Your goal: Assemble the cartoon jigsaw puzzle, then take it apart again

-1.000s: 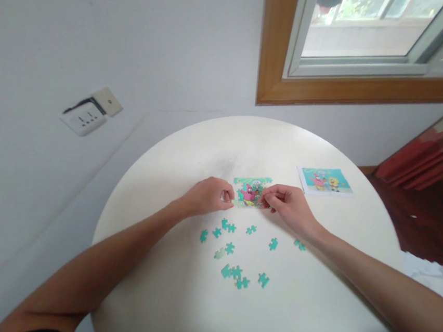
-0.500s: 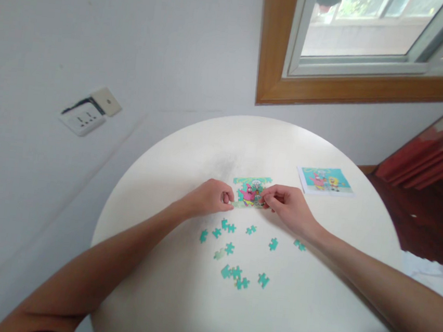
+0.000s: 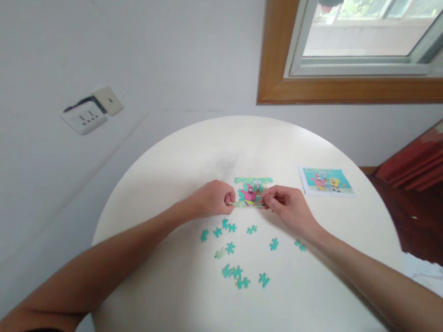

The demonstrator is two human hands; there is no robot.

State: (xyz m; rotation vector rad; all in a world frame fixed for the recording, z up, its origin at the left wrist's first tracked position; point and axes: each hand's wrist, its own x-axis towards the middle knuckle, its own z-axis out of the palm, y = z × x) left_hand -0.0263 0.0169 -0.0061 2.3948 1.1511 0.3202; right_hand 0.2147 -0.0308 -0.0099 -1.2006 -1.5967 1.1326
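Note:
A partly joined jigsaw puzzle [image 3: 249, 192] lies on the white table, showing a pink starfish figure and a pale character above it. At its lower left corner, my left hand [image 3: 218, 197] has its fingers curled, thumb and finger at the edge strip. My right hand [image 3: 286, 201] pinches at the puzzle's right side, over what looks like a puzzle piece mostly hidden by the fingertips. Loose teal puzzle pieces lie nearer to me, among them one piece [image 3: 274, 244] below my right hand and a joined-looking cluster [image 3: 237, 273] closer to my body.
A reference picture card [image 3: 327, 182] with the same cartoon lies right of my right hand. The round white table [image 3: 176, 308] stands against a wall with a socket [image 3: 85, 116]. A wood-framed window [image 3: 274, 46] is above, and a red curtain [image 3: 429, 160] hangs at right.
My left fingers have curled in slightly at the puzzle's corner. My right hand stays in its pinch at the right side. The whole view has shifted very little.

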